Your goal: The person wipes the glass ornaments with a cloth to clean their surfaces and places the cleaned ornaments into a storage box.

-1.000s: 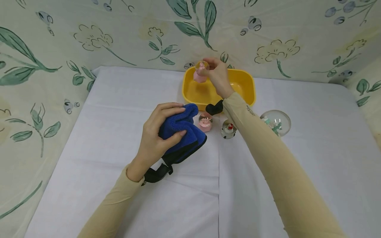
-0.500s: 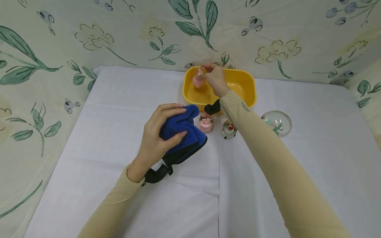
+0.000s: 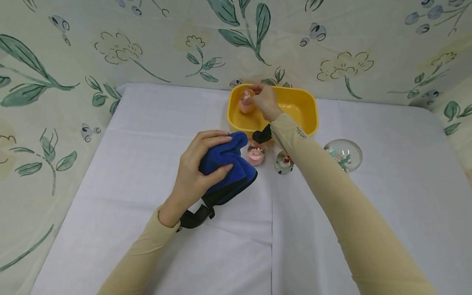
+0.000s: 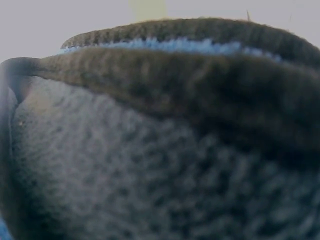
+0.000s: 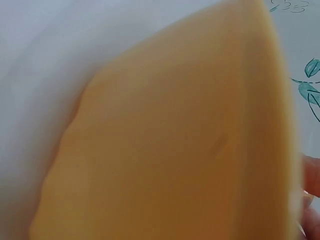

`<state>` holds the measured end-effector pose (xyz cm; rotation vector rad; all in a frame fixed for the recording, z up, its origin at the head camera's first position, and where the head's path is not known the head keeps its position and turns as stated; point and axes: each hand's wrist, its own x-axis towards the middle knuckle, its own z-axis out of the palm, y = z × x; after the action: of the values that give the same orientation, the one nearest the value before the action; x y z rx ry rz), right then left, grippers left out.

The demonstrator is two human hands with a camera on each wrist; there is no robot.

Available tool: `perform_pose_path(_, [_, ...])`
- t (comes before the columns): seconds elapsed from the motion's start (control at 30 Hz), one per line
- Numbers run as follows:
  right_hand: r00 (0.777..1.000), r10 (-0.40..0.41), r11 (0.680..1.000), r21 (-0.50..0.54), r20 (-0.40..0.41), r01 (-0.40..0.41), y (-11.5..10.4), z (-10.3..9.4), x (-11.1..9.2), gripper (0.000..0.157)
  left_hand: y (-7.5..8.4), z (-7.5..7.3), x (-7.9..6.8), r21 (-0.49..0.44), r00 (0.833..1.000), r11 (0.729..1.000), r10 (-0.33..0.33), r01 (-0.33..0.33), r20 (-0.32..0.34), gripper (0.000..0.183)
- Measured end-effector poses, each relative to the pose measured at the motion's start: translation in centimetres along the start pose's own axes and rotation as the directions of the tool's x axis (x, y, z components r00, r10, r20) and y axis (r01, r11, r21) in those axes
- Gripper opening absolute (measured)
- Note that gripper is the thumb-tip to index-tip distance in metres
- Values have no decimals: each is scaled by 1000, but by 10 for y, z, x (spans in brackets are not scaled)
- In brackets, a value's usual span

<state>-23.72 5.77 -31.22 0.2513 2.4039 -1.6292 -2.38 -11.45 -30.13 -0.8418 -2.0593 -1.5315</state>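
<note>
In the head view, my left hand (image 3: pixel 189 174) grips a bunched blue towel (image 3: pixel 232 162) with a dark edge. The same towel (image 4: pixel 125 165) fills the left wrist view, too close to show the hand. My right hand (image 3: pixel 267 102) reaches over the yellow plastic basin (image 3: pixel 306 116) and holds a small pink snow globe (image 3: pixel 246 107) by its upper part, low inside the basin's left end. Whether the globe touches the floor of the basin I cannot tell. The right wrist view is mostly the basin's blurred outer wall (image 5: pixel 150 150), with fingertips (image 5: pixel 312 175) at the right edge.
In front of the basin stand another pink snow globe (image 3: pixel 255 157) and a snowman globe (image 3: pixel 283 164). A larger clear globe (image 3: pixel 352 153) lies to the right, partly behind my right sleeve (image 3: pixel 324 184). A floral cloth (image 3: pixel 166 45) rises behind the white table (image 3: pixel 147 114).
My right hand has lowered the pink snow globe from above the basin's rim into its left end. The left hand stays in place with the towel.
</note>
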Motion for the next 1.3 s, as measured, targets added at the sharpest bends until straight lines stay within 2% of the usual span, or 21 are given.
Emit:
perform_pose_path(0.3, [1000, -16, 996, -88, 17, 18, 5, 1, -1, 49, 2, 1, 0, -6, 1000, 1000, -4, 4, 9, 45])
perform_pose_path(0.5, [999, 5, 994, -105, 42, -1, 3, 0, -4, 50, 1, 2, 0, 0, 1000, 1000, -8, 8, 11, 47])
perform_pose_path(0.67, [999, 20, 996, -89, 26, -18, 0, -3, -6, 49, 0, 3, 0, 0, 1000, 1000, -12, 11, 16, 48])
perform_pose_path(0.83, [1000, 13, 1000, 4, -5, -13, -7, -9, -12, 47, 0, 4, 1, 3, 1000, 1000, -13, 13, 22, 49])
perform_pose_path(0.97, [998, -67, 993, 96, -17, 68, -15, -13, -24, 45, 0, 3, 1, 1, 1000, 1000, -23, 23, 21, 50])
perform_pose_path(1.1, [982, -187, 957, 221, -19, 187, -19, -18, -40, 42, 0, 4, 2, 0, 999, 999, -35, 35, 23, 51])
perform_pose_path(1.3, [959, -281, 885, 375, -44, 277, -16, -24, -60, 37, -1, 4, 0, -11, 999, 999, -41, 41, 24, 46])
